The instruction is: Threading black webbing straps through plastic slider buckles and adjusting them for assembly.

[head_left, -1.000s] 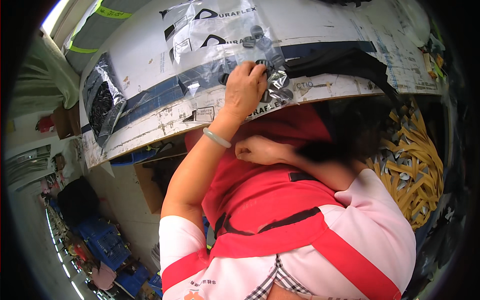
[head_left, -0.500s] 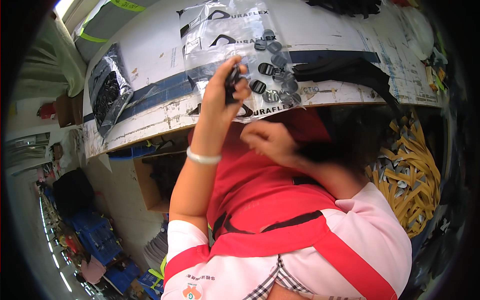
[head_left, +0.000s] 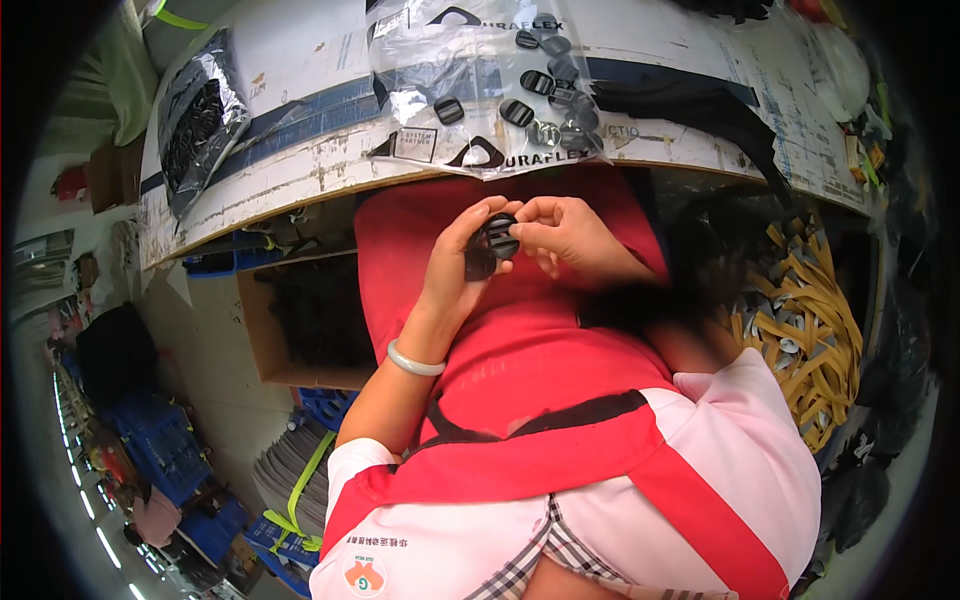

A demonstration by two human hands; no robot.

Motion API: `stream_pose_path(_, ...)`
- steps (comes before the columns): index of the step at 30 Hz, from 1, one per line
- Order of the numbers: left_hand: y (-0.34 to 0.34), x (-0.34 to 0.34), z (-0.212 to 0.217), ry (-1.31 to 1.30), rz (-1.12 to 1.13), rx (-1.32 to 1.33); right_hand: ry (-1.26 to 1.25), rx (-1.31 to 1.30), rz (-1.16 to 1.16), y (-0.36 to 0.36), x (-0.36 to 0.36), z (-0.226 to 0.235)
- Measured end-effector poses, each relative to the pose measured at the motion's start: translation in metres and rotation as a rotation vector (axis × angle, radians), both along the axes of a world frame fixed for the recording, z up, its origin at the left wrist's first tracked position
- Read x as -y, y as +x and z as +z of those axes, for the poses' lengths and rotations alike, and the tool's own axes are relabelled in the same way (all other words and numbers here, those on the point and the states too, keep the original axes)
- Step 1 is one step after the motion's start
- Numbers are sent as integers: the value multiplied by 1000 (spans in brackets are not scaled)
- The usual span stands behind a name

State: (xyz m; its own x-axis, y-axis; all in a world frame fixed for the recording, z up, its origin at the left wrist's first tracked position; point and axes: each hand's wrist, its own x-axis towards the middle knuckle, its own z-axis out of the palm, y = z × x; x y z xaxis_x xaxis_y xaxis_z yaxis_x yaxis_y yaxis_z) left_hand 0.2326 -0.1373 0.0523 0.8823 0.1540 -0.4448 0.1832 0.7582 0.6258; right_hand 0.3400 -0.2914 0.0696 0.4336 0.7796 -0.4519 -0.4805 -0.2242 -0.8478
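Observation:
In front of the red apron (head_left: 520, 370), below the table edge, my left hand (head_left: 455, 265) is closed around black slotted plastic buckles (head_left: 503, 236). At least one more dark piece shows beneath the uppermost buckle. My right hand (head_left: 575, 240) meets it from the right, thumb and forefinger pinched at the buckle's edge; whether a strap end is between them I cannot make out. Black material (head_left: 650, 305), smeared by motion, hangs at my right forearm. Just beyond, several similar round buckles (head_left: 516, 112) lie on a clear printed plastic bag (head_left: 420, 75) or inside it.
The worn white table (head_left: 300, 165) carries a dark blue strip and black fabric pieces (head_left: 700, 105) to the right. A bag of black parts (head_left: 200, 125) lies at its left. Yellow-brown strips (head_left: 800, 340) are heaped at lower right. Blue crates (head_left: 165, 450) stand on the left floor.
My left hand has come down from above the bag to my lap with the buckles. My right hand has risen to meet it. A buckle on the bag's left has come into sight.

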Motion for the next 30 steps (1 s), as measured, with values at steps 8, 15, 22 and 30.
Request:
stream_pose_path(8,-24,6,-10,-321,-86,-107,-23,36,66,-13,13,4)
stream_pose_path(15,-19,11,-5,-376,-148,-63,46,-20,-74,-12,20,1)
stream_pose_path(22,-16,15,-22,-391,-168,152,262,-221,-322,-30,9,-21)
stream_pose_path(30,-18,4,-9,-29,-7,-73,89,1043,-201,31,18,16)
